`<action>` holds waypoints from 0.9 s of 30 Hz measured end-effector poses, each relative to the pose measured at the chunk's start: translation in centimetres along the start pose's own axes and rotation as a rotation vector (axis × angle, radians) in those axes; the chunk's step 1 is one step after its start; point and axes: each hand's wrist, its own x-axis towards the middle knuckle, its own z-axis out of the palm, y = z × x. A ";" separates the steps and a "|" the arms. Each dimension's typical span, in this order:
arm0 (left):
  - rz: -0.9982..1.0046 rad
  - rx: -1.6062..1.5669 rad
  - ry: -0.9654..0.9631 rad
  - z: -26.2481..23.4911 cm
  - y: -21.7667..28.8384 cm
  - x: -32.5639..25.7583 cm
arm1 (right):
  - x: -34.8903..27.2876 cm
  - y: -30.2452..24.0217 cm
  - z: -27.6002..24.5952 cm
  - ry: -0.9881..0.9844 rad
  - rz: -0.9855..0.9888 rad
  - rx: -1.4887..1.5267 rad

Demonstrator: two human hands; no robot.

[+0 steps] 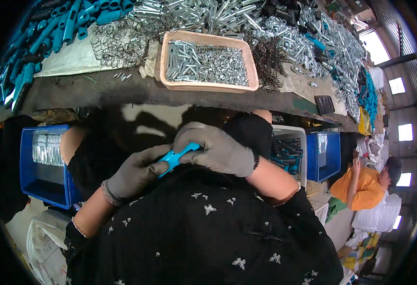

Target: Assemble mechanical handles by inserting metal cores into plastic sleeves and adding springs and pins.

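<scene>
Both my hands wear grey gloves and meet above my lap on a bright blue plastic piece (174,159) with a forked end, perhaps a tool handle. My left hand (139,172) pinches its lower left part between thumb and fingers. My right hand (215,148) closes round the other end from above, its fingertips hiding some of the piece. Beyond the hands, on the workbench edge, sits a pale orange tray (209,87) of small metal pins and short cylinders.
Teal plastic handles (66,26) heap at the bench's far left, with wire springs (118,45) beside them. Metal parts (308,38) pile at the right. Blue bins (47,183) stand by my left leg and, beyond a grey crate (289,149), at right. A person in orange (365,187) sits farther right.
</scene>
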 end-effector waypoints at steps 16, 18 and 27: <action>0.177 -0.147 0.316 1.0 5.5 -0.1 | 6.7 0.4 -12.4 0.153 0.281 -0.767; 0.132 -0.086 0.209 0.4 5.6 0.3 | 6.8 0.6 -12.5 0.201 0.311 -0.650; 0.140 -0.279 0.175 1.1 5.9 1.6 | 7.7 0.4 -14.6 -0.120 0.211 -0.847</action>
